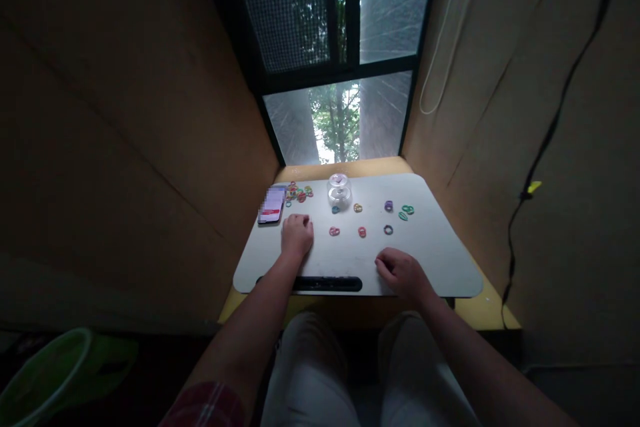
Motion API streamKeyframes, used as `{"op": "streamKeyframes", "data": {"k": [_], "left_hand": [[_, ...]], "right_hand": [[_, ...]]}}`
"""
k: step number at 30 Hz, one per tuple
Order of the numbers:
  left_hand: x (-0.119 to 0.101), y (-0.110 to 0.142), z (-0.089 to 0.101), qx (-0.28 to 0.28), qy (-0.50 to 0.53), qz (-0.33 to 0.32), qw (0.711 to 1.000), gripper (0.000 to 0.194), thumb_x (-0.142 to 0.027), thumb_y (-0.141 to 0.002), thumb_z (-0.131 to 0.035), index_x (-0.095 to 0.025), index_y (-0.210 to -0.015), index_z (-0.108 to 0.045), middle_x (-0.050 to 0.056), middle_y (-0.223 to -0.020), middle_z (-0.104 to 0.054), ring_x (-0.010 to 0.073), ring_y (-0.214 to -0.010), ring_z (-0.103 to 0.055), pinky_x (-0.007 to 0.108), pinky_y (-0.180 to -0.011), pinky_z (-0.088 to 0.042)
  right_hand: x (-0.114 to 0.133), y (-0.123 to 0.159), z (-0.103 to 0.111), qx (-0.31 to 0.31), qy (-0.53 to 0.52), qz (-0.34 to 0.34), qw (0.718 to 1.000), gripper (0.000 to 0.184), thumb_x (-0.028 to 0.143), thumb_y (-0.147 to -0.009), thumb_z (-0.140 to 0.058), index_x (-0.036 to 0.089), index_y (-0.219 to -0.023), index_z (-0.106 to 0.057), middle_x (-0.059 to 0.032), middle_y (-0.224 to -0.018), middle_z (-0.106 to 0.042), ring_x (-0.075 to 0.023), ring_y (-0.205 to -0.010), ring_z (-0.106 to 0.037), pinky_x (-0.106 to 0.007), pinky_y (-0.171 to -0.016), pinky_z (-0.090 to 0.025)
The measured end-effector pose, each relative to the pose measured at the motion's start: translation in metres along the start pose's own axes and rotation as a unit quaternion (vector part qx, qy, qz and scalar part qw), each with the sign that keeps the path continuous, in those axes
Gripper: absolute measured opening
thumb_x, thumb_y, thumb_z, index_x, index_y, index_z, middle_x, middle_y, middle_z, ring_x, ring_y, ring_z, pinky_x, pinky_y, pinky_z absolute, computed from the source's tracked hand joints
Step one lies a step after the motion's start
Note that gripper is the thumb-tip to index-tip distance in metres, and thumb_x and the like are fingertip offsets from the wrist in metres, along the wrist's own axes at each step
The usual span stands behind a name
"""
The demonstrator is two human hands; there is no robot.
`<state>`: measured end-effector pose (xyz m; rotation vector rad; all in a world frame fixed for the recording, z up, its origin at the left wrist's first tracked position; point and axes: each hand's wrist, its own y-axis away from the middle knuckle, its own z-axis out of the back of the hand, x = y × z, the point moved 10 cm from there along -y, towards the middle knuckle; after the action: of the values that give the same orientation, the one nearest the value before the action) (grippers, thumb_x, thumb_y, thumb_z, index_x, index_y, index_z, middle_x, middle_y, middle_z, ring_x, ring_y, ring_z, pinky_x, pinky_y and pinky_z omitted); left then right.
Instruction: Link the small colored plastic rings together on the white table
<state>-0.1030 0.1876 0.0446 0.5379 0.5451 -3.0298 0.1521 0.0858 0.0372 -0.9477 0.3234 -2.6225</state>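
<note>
My left hand [297, 235] rests on the white lap tray [440, 260] with its fingers curled under, just below the phone [273, 205]. My right hand [400, 270] lies near the tray's front edge, fingers bent loosely, nothing visible in it. Small coloured rubber-band rings lie scattered on the tray: a pile [300, 192] at the back left, single ones [335, 231] [362, 232] [388, 229] in the middle, green ones [407, 211] to the right. A small clear lidded jar [339, 191] stands at the back centre.
The tray sits on a yellow table [480, 313] against a window [335, 120], between brown board walls. A black cable [545, 140] runs down the right wall. A green plastic tub [55, 373] stands low at the left. My knees are under the tray.
</note>
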Motion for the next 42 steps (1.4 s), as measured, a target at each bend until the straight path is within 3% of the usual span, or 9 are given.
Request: {"op": "streamKeyframes", "data": {"k": [4, 8, 12, 15, 18, 22, 28, 42], "left_hand": [[-0.001, 0.025, 0.006, 0.025, 0.033, -0.026, 0.999, 0.019, -0.018, -0.084, -0.047, -0.018, -0.086, -0.065, 0.009, -0.092, -0.065, 0.0214, -0.093, -0.055, 0.034, -0.091, -0.04], [0.01, 0.053, 0.017, 0.025, 0.059, -0.004, 0.998, 0.015, -0.014, -0.081, -0.049, -0.018, -0.088, -0.062, 0.008, -0.09, -0.064, 0.0209, -0.089, -0.055, 0.033, -0.083, -0.041], [0.007, 0.074, 0.02, 0.038, 0.158, 0.019, 0.987, 0.016, -0.01, -0.08, -0.046, -0.017, -0.088, -0.058, 0.005, -0.089, -0.063, 0.0172, -0.084, -0.056, 0.029, -0.077, -0.042], [-0.017, 0.087, 0.017, 0.041, 0.239, 0.022, 0.97, 0.015, -0.009, -0.078, -0.046, -0.016, -0.085, -0.056, 0.004, -0.087, -0.063, 0.0152, -0.083, -0.056, 0.027, -0.076, -0.042], [-0.06, 0.102, 0.007, 0.07, 0.313, -0.003, 0.947, 0.016, -0.009, -0.079, -0.045, -0.017, -0.087, -0.055, 0.002, -0.083, -0.062, 0.0132, -0.078, -0.057, 0.025, -0.074, -0.042], [-0.099, 0.116, -0.008, 0.106, 0.328, -0.024, 0.938, 0.015, -0.008, -0.078, -0.046, -0.018, -0.084, -0.056, 0.001, -0.081, -0.062, 0.0132, -0.077, -0.056, 0.025, -0.072, -0.041], [-0.092, 0.118, -0.016, 0.099, 0.33, 0.002, 0.939, 0.009, -0.013, -0.08, -0.047, -0.017, -0.084, -0.055, 0.001, -0.079, -0.061, 0.0135, -0.074, -0.055, 0.025, -0.069, -0.04], [-0.092, 0.128, -0.017, 0.089, 0.31, -0.026, 0.946, 0.009, -0.013, -0.077, -0.052, -0.018, -0.085, -0.054, 0.001, -0.08, -0.06, 0.0125, -0.076, -0.055, 0.024, -0.07, -0.04]], "right_hand": [[0.005, 0.002, 0.002, -0.013, 0.026, 0.01, 1.0, 0.017, 0.026, -0.086, -0.045, 0.021, -0.071, -0.054, -0.0006, -0.068, -0.057, -0.0149, -0.063, -0.051, -0.026, -0.06, -0.035], [0.004, 0.002, 0.0, -0.012, 0.044, 0.01, 0.999, 0.016, 0.025, -0.084, -0.047, 0.02, -0.072, -0.056, -0.0006, -0.07, -0.058, -0.0147, -0.064, -0.052, -0.026, -0.061, -0.035], [-0.001, -0.005, -0.006, 0.006, 0.027, -0.028, 0.999, 0.013, 0.025, -0.082, -0.05, 0.02, -0.078, -0.061, -0.0004, -0.072, -0.061, -0.0137, -0.067, -0.054, -0.025, -0.063, -0.036], [0.0, -0.011, -0.019, 0.033, -0.017, -0.064, 0.997, 0.013, 0.024, -0.079, -0.054, 0.02, -0.089, -0.063, -0.0001, -0.077, -0.064, -0.0118, -0.067, -0.055, -0.022, -0.061, -0.036], [0.014, -0.013, -0.032, 0.037, -0.06, -0.064, 0.995, 0.016, 0.024, -0.079, -0.056, 0.018, -0.092, -0.064, -0.0017, -0.082, -0.065, -0.0121, -0.069, -0.055, -0.022, -0.063, -0.038], [0.018, -0.007, -0.039, 0.018, -0.053, -0.088, 0.995, 0.013, 0.018, -0.078, -0.053, 0.016, -0.081, -0.066, -0.0028, -0.076, -0.065, -0.013, -0.069, -0.055, -0.022, -0.062, -0.037], [0.007, -0.005, -0.039, -0.004, -0.053, -0.083, 0.995, 0.012, 0.021, -0.078, -0.055, 0.016, -0.074, -0.065, -0.0015, -0.07, -0.065, -0.012, -0.065, -0.055, -0.021, -0.06, -0.036], [0.004, 0.0, -0.036, -0.02, -0.093, -0.096, 0.991, 0.014, 0.024, -0.076, -0.056, 0.016, -0.066, -0.06, 0.0003, -0.063, -0.061, -0.0114, -0.06, -0.052, -0.022, -0.057, -0.034]]}}
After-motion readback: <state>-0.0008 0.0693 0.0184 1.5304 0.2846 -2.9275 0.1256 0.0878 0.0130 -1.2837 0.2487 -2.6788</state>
